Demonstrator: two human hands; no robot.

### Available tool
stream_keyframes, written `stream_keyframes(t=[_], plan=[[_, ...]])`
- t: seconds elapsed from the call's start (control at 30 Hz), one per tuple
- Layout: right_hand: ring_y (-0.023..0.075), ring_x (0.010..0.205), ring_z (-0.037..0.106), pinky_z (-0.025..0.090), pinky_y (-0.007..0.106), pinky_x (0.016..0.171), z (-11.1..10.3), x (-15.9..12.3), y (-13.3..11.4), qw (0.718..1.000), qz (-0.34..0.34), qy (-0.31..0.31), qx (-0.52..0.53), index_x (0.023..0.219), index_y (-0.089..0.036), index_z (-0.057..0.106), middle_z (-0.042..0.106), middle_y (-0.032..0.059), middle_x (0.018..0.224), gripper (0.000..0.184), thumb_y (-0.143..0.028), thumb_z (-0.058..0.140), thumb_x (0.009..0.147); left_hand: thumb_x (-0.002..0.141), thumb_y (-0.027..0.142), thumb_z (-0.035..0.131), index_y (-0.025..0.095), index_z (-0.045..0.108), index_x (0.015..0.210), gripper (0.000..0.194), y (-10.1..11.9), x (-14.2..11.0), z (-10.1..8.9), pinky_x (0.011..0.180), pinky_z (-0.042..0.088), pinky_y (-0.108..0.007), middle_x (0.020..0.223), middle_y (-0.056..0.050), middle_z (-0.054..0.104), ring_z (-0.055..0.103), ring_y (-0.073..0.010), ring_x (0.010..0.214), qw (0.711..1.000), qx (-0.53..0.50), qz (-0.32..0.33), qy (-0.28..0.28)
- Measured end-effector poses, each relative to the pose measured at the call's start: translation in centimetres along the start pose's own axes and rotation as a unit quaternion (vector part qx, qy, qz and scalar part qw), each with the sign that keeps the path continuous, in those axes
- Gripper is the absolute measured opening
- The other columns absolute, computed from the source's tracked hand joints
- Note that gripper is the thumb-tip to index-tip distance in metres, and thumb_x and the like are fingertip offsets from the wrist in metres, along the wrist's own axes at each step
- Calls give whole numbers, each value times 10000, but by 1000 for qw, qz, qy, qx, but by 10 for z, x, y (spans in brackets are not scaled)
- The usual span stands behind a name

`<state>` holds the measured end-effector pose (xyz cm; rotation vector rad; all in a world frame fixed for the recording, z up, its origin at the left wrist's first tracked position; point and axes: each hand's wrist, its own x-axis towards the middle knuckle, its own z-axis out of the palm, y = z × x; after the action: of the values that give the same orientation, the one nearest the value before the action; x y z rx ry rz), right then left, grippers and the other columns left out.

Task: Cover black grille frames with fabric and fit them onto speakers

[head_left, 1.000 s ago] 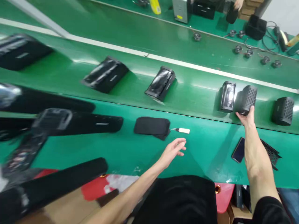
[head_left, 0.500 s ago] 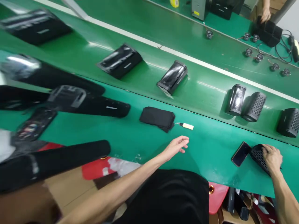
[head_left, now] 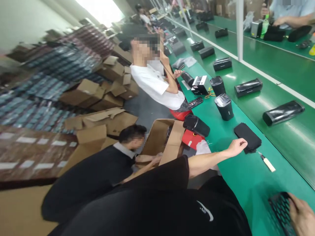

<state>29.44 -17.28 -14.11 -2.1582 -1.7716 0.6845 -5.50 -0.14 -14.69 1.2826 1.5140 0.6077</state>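
My left hand (head_left: 237, 147) reaches over the green bench with its fingers loosely bent and nothing visible in them. Its fingertips overlap the near edge of a stack of black fabric-like pieces (head_left: 248, 136); whether they touch it I cannot tell. Beside that stack lies a small tool with a pale yellow handle (head_left: 268, 164) and a thin metal tip. At the lower right, blurred by motion, my right hand (head_left: 302, 213) grips a black speaker grille (head_left: 280, 209) with perforated holes by its right side. Part of that grille is hidden under the hand.
Black speaker housings (head_left: 283, 113) stand in a line along the green conveyor (head_left: 275, 72). Nearer, another housing (head_left: 223, 106) stands on the bench (head_left: 236, 177). A crouching person (head_left: 98, 177) reaches into a cardboard box (head_left: 176, 137) at left; a seated co-worker (head_left: 155, 82) is beyond.
The view has swung left, bringing co-workers and stacked boxes into sight. My left hand has moved left to the black stack. My right hand still holds the grille; the phone is out of view.
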Motion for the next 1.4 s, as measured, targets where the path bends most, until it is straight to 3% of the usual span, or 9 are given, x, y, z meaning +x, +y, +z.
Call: stream_keyframes(t=[0.2,0.33,0.43,0.6,0.7,0.8,0.9,1.23,1.4], plan=[[365,935,665,521,481,814,33,62,-69,999,-45,-2,-14,998,-239,715,711,160,1006,639,-769,374,901,951,282,571,158,755,985,225,-16,2,-18,811,500,-270,956,-34,767,651,-156,850,998,19,13,59],[300,860,636,482,405,772,59,139,-144,997,-66,-49,-9,909,-220,686,695,151,951,599,-729,371,936,944,266,633,175,765,956,161,-19,7,-8,972,498,-332,994,-48,769,658,-185,951,996,37,22,76],[301,843,621,466,411,765,75,180,-171,994,-73,-62,-52,946,-187,719,670,179,984,544,-630,403,964,961,275,646,198,770,965,146,-17,13,0,1080,464,-372,1066,-60,766,649,-205,1064,994,61,46,82],[296,842,633,462,406,774,64,203,-160,986,-100,-104,-87,1052,-192,756,688,174,1064,530,-571,392,983,983,362,654,208,764,1063,206,-10,20,8,1089,467,-413,1158,-90,736,601,-247,1176,979,132,99,121],[309,865,647,466,406,793,50,215,-151,980,-115,-136,-89,1052,-188,756,713,166,1028,564,-596,376,966,929,482,720,220,702,1269,430,-3,31,16,1132,451,-474,1345,-121,662,532,-293,1312,970,151,124,147],[313,849,649,467,404,796,46,228,-148,975,-121,-166,-81,987,-192,748,718,156,940,544,-607,404,916,897,517,751,190,602,1438,650,1,48,25,1278,306,-542,1558,-169,508,393,-333,1493,958,191,155,146],[312,801,635,464,415,793,48,235,-148,977,-112,-172,-64,902,-205,722,697,155,859,500,-609,430,870,935,425,713,194,550,1506,637,-2,60,30,1338,159,-582,1663,-168,394,265,-344,1593,956,229,142,117],[263,698,551,495,433,729,8,244,-127,993,39,-6,114,871,-236,545,550,49,693,449,-672,440,851,915,374,672,263,317,1655,828,-2,66,28,1346,74,-601,1782,-132,165,149,-323,1655,971,223,62,60],[203,693,579,572,496,807,-27,223,-89,911,149,78,376,834,-246,510,517,-31,714,360,-540,693,738,836,349,729,247,348,1644,900,-1,70,23,1334,79,-632,1786,-162,135,127,-348,1659,969,239,44,34]])
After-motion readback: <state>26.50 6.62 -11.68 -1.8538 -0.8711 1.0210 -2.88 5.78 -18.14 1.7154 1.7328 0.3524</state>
